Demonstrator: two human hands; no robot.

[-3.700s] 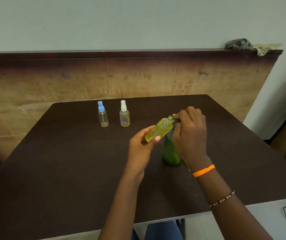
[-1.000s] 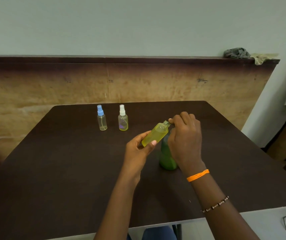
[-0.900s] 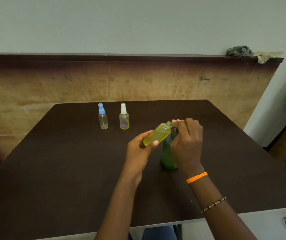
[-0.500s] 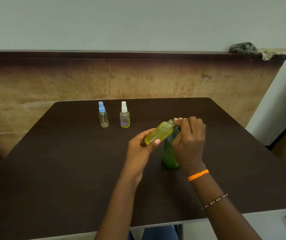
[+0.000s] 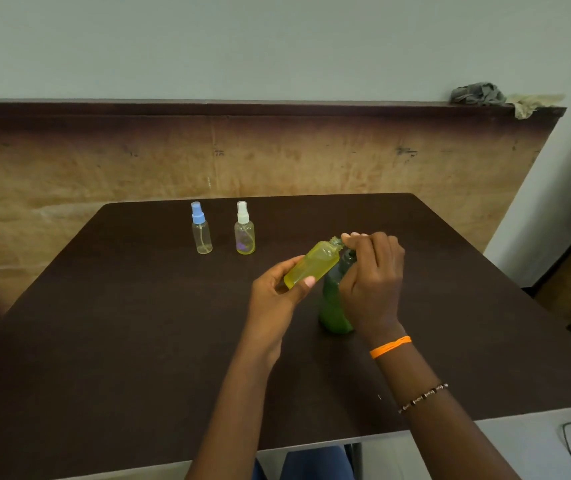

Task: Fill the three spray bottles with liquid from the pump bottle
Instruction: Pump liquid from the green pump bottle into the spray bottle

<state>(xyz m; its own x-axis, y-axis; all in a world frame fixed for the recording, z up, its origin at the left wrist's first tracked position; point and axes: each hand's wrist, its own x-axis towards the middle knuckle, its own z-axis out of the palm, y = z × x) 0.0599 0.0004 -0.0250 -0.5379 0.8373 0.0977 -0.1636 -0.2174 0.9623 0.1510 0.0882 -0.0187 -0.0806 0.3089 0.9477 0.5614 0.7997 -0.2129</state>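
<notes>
Step in hand: filling the yellow spray bottle (image 5: 311,264) from the green pump bottle (image 5: 334,308), by my reading.
Left hand (image 5: 278,292): wrapped around the yellow bottle's lower body, holding it tilted, open neck up and right against the pump head.
Right hand (image 5: 374,275): curled over the top of the pump bottle, fingertips at the yellow bottle's mouth; the nozzle itself is hidden under the fingers.
Doing it well: keep the neck right under the spout, press in slow full strokes, steady the green bottle so it does not tip, stop short of the threads.
Yellow bottle: clear plastic, rounded shoulders, threaded neck, no cap on; looks yellow nearly throughout.
Pump bottle: dark green, translucent, cylindrical, standing on the table right of centre.
Waiting bottles: blue-capped spray bottle (image 5: 201,228) and white-capped spray bottle (image 5: 244,229), upright side by side at far left, well apart from the hands; clear, seemingly near empty.
Table (image 5: 121,341): dark brown, matte, smooth.
</notes>
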